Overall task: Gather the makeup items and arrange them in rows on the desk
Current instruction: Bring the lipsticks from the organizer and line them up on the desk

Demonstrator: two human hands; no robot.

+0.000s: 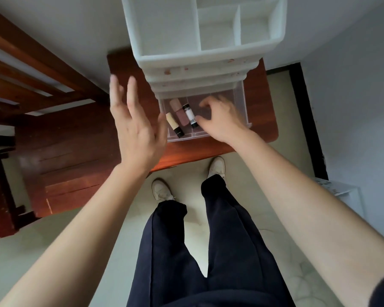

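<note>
A white organiser (200, 54) stands on a reddish wooden desk (129, 63). Its clear bottom drawer (242, 96) is pulled out. In the drawer lie a beige tube with a black cap (174, 124), a mauve pink tube (179, 111) and a white and black tube (190, 115). My right hand (222, 117) hovers over the drawer's right part, fingers curled and apart, thumb near the white and black tube, holding nothing. My left hand (135, 127) is raised just left of the drawer, fingers spread, empty.
The organiser's top tray (220, 23) has bare compartments. A dark wooden bed frame (31, 69) lies to the left. My legs and white shoes (162, 189) stand on the pale floor below the desk edge. A white box (341, 191) sits at the right wall.
</note>
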